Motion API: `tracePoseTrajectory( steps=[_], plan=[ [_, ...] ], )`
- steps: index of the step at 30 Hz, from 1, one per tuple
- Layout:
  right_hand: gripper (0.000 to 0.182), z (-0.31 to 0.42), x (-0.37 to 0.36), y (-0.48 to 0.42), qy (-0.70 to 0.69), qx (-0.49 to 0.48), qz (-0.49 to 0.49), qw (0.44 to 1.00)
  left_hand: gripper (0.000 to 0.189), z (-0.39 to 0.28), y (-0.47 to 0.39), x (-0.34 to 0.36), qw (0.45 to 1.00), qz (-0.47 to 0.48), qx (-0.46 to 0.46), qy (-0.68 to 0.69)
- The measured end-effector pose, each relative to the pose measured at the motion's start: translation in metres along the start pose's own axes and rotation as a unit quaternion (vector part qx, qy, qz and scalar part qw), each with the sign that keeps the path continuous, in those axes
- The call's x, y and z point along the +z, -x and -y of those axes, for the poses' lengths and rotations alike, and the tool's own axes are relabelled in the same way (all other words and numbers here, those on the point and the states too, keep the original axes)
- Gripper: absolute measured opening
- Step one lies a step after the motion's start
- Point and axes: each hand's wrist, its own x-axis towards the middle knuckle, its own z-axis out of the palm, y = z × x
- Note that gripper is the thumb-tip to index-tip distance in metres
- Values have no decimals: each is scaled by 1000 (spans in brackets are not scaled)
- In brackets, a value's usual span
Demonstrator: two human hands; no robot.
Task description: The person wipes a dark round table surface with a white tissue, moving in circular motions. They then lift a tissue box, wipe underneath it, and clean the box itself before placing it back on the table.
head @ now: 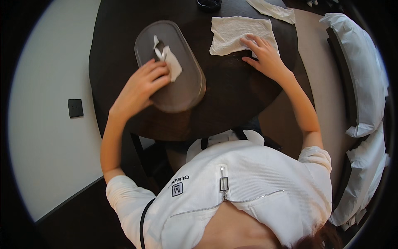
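A rounded oblong tissue box (180, 96) with a grey-brown top stands on the dark round table (115, 68), left of centre. White tissue (174, 63) pokes up through the slot in its top. Over the box's near left part, my left hand (143, 82) has curled fingers against that tissue; whether they pinch it is hidden. To the right, a creased white tissue sheet (231, 34) lies spread out flat. My right hand (266, 57) rests at its near right corner, fingers apart, the fingertips on the sheet.
At the table's far edge are a round black dish (209, 4) and a folded white tissue (273, 11). A pale wall with a black socket plate (75, 108) borders the left. Seating under white plastic wrapping (360, 74) runs along the right.
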Motion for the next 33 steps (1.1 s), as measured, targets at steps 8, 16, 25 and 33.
tracePoseTrajectory(
  steps=[8,16,25,33],
  plan=[
    [29,-25,17,-30,-45,-2,-1,999,81,-65,45,5,978,-5,-167,124],
    [14,14,-3,-27,-242,153,-26,958,58,-104,38,37,948,-192,-193,167],
    [16,151,-30,11,-477,77,-32,875,36,-105,19,68,858,-341,-372,93],
    [40,166,1,12,-305,-56,-99,946,24,-116,27,78,790,-429,-419,132]
  ],
)
